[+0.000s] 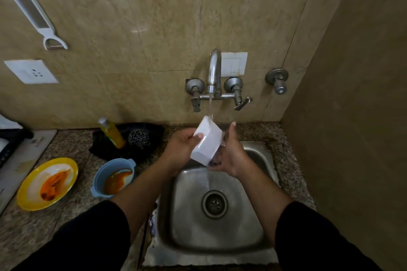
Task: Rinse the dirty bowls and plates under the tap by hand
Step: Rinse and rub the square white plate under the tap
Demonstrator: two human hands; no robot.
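holding a white square bowl (pixel 206 143) tilted under the tap (pixel 214 72), the left hand (pixel 181 145) grips its rim while the right hand (pixel 229 154) closes round the far side. best to turn it slowly so water sweeps every wall. the blue bowl (pixel 113 177) and yellow plate (pixel 47 183) wait, stained, on the surface (pixel 72 145).

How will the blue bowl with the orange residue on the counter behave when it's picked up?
The blue bowl looks like thin plastic, so probably light and stiff, unlikely to break. The orange residue smeared inside looks oily, so the inner wall may be slippery; the small rim tab seems the safer grip. It appears to sit slightly tilted near the sink, so a push could slide or tip it.
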